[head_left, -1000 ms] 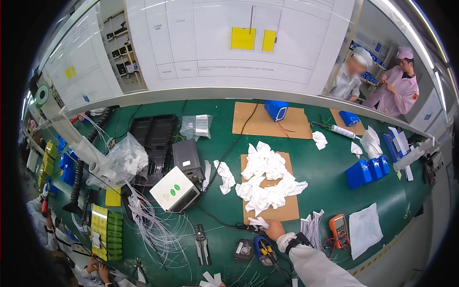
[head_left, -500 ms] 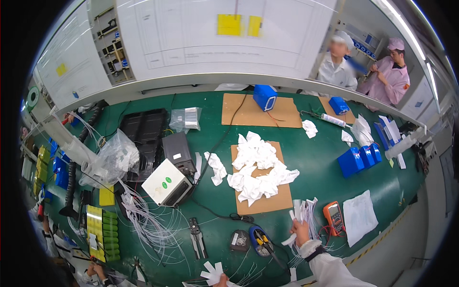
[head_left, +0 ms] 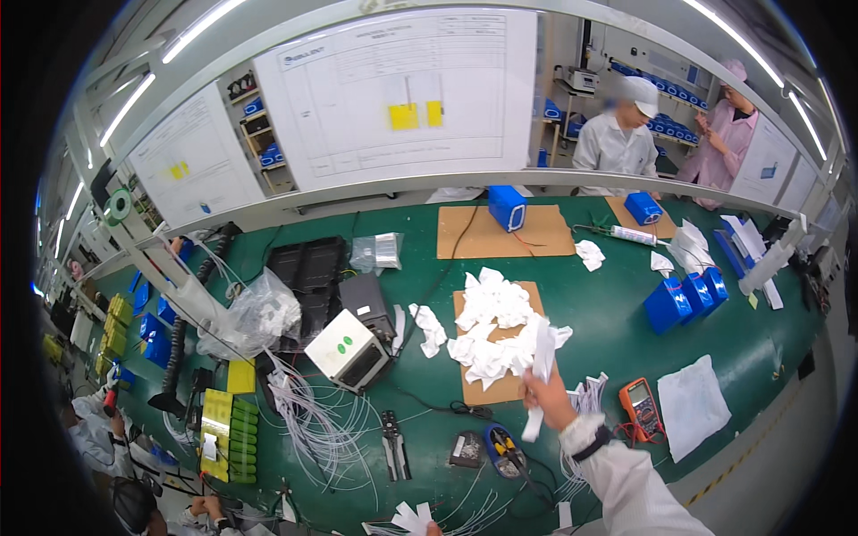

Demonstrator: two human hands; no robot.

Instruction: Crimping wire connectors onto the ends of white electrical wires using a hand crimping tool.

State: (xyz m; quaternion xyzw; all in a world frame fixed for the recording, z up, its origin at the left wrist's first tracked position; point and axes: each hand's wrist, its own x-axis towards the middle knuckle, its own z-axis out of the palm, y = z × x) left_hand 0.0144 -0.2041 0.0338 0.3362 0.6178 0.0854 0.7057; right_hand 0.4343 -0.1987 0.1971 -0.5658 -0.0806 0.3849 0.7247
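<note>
Just right of the middle, my right hand [head_left: 556,404] is closed round a long white strip [head_left: 542,353]. The strip stands out above and below my fingers, in front of the crumpled white cloths [head_left: 492,305]. My left hand [head_left: 433,529] shows only a fingertip or so at the lower edge. It pinches several fanned-out white strips [head_left: 411,516]. Beside my right wrist lies a bundle of white wires [head_left: 585,397] with pale ends. An orange multimeter [head_left: 640,406] lies to the right of that bundle.
Wire strippers [head_left: 393,447], a blue holder [head_left: 506,449] with cutters and a white-topped box [head_left: 347,348] stand left of my right arm. Loose wires [head_left: 313,415] spread farther left. Blue battery packs [head_left: 686,299] stand at the right. Beyond the table are people [head_left: 617,143].
My right hand has moved up and away from the wire bundle, carrying the white strip toward the cloths. My left hand stays low with its strips. The view has tilted upward.
</note>
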